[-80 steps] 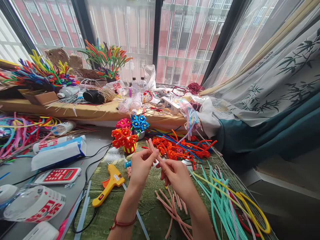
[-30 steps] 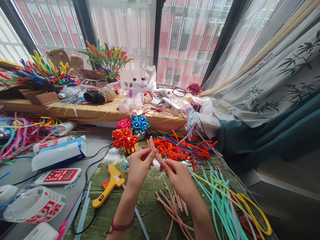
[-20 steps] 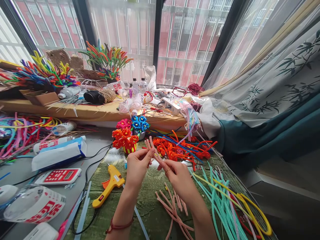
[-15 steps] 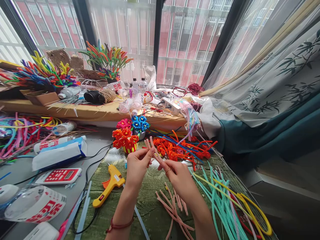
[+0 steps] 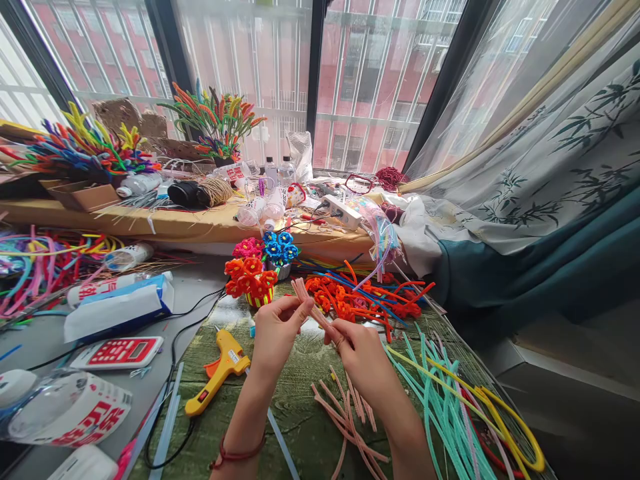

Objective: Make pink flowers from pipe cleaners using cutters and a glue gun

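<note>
A small bundle of pale pink pipe cleaners [image 5: 319, 316] is held between both hands over the green mat, slanting down to the right. My left hand [image 5: 283, 327] pinches it near the upper end with thumb and fingers. Lower down, my right hand [image 5: 353, 343] grips the same bundle; its far end is hidden in that hand. More pink pipe cleaners [image 5: 350, 423] lie loose on the green mat [image 5: 295, 393] below the hands. Orange pipe-cleaner pieces [image 5: 345, 300] are just beyond them.
A yellow glue gun [image 5: 220, 373] and its black cord lie left of my left hand. Potted orange flowers [image 5: 250, 277] stand behind. Mint pipe cleaners [image 5: 440, 400] and a yellow coil [image 5: 515, 433] are at right. A calculator [image 5: 120, 352] and bottles [image 5: 80, 407] sit at left.
The pink pipe cleaners, spread apart at their upper ends before, are now gathered into a tighter, more even bundle. Both hands have stayed in nearly the same place.
</note>
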{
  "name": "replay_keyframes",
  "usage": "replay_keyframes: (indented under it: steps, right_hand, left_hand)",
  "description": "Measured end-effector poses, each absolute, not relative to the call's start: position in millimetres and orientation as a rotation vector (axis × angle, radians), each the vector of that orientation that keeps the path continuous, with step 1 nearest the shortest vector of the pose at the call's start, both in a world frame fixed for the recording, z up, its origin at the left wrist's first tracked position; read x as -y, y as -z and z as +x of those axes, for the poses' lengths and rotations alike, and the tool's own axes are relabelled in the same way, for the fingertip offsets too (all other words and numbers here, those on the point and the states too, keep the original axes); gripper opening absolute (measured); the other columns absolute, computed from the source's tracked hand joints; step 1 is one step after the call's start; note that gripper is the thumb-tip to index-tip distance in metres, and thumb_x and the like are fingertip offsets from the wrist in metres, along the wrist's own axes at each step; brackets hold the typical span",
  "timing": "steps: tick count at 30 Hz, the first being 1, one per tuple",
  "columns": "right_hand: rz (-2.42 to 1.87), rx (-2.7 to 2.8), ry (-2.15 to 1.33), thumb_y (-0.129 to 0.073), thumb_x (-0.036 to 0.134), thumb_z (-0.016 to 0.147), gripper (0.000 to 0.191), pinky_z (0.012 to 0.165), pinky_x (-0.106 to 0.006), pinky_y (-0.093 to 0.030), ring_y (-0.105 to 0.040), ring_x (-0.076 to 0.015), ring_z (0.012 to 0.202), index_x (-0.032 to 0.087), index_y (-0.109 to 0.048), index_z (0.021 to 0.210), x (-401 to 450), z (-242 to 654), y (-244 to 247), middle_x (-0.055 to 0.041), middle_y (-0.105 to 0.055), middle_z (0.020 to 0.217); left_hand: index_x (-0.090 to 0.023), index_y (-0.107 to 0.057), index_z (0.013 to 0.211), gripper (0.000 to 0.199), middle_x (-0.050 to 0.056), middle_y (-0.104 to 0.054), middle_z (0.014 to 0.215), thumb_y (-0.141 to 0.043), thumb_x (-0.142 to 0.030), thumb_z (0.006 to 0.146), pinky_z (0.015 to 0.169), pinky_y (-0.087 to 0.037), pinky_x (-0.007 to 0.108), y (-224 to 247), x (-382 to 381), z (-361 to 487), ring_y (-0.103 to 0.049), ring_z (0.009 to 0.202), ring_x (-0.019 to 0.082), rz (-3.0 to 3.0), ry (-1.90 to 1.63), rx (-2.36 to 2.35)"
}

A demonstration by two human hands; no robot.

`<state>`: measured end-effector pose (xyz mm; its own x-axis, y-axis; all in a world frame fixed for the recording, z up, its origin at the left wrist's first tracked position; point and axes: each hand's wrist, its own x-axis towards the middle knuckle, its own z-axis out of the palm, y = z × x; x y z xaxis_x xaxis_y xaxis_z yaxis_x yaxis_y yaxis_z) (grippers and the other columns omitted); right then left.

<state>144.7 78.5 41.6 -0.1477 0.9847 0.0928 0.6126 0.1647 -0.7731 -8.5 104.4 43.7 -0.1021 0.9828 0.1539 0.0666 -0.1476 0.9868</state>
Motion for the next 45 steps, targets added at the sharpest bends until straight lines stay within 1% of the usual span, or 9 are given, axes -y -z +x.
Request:
replay_keyframes:
  steps: [2,6,12,19,29,33,36,41,45]
  right_hand:
    - [-1.532,1.84,-0.759,-0.044,0.028,0.091,0.03,0.051,-0.025,-0.023,-0.042,-0.0147,0.051,0.02,-0.059,0.067,-79,144,-40,0.002,-0.046,0.053]
    - [-1.549,1.848,-0.738,-0.044,0.027,0.09,0.029,0.05,-0.026,-0.023,-0.042,-0.0149,0.049,0.021,-0.059,0.066,-80,144,-37,0.0019,-0.047,0.052]
    - [-1.569,1.861,-0.722,-0.042,0.029,0.091,0.03,0.051,-0.026,-0.023,-0.042,-0.0157,0.052,0.021,-0.058,0.067,-80,145,-37,0.0014,-0.049,0.054]
    - [-1.516,1.826,-0.787,-0.042,0.032,0.092,0.032,0.05,-0.026,-0.022,-0.039,-0.0143,0.049,0.02,-0.056,0.066,-79,144,-41,0.0027,-0.045,0.052]
    - [-1.406,1.775,-0.951,-0.043,0.041,0.093,0.039,0.048,-0.026,-0.019,-0.034,-0.0119,0.047,0.019,-0.056,0.064,-78,146,-44,0.0047,-0.038,0.051]
    - [-1.381,1.749,-0.974,-0.043,0.043,0.094,0.04,0.048,-0.026,-0.019,-0.033,-0.0114,0.047,0.019,-0.056,0.065,-77,145,-46,0.0049,-0.037,0.052]
    - [-1.339,1.723,-1.025,-0.043,0.045,0.094,0.041,0.047,-0.026,-0.018,-0.031,-0.011,0.047,0.019,-0.055,0.065,-77,145,-47,0.0054,-0.034,0.051]
    - [-1.287,1.7,-1.085,-0.044,0.049,0.093,0.043,0.046,-0.027,-0.016,-0.029,-0.0104,0.045,0.018,-0.054,0.065,-76,146,-47,0.0064,-0.032,0.05]
    - [-1.261,1.693,-1.093,-0.044,0.052,0.093,0.046,0.046,-0.026,-0.017,-0.029,-0.0101,0.046,0.018,-0.053,0.064,-76,148,-47,0.0063,-0.032,0.05]
  left_hand:
    - [-0.013,-0.071,0.063,0.034,-0.004,-0.048,0.051,-0.073,-0.046,0.071,0.042,-0.025,0.019,-43,-105,-9,-0.036,0.047,0.007,1.346,-1.364,-1.266]
    - [-0.014,-0.073,0.066,0.032,-0.001,-0.057,0.055,-0.074,-0.046,0.07,0.045,-0.032,0.02,-38,-108,-7,-0.043,0.05,0.01,1.391,-1.342,-1.267]
    - [-0.014,-0.068,0.059,0.036,0.001,-0.061,0.055,-0.071,-0.047,0.072,0.049,-0.037,0.022,-35,-108,-4,-0.05,0.053,0.012,1.394,-1.366,-1.3]
    - [-0.015,-0.072,0.074,0.031,0.004,-0.07,0.07,-0.071,-0.045,0.073,0.058,-0.047,0.023,-39,-106,-2,-0.061,0.065,0.016,1.406,-1.358,-1.215]
    - [-0.016,-0.071,0.072,0.027,0.005,-0.071,0.071,-0.068,-0.042,0.077,0.061,-0.049,0.024,-39,-104,-3,-0.062,0.065,0.017,1.535,-1.363,-1.149]
    - [-0.017,-0.071,0.07,0.02,0.003,-0.07,0.068,-0.069,-0.036,0.078,0.059,-0.046,0.024,-40,-102,-3,-0.06,0.062,0.016,1.625,-1.433,-1.224]
    - [-0.018,-0.071,0.07,0.017,0.003,-0.07,0.069,-0.067,-0.03,0.081,0.063,-0.046,0.024,-41,-99,-1,-0.06,0.063,0.015,1.8,-1.539,-1.285]
    - [-0.02,-0.075,0.087,0.013,0.005,-0.073,0.08,-0.061,-0.021,0.086,0.068,-0.047,0.023,-41,-97,1,-0.064,0.069,0.015,2.091,-1.645,-1.262]
    - [-0.021,-0.074,0.093,0.017,0.004,-0.074,0.078,-0.059,-0.018,0.088,0.066,-0.047,0.022,-42,-96,1,-0.063,0.066,0.013,2.25,-1.671,-1.208]
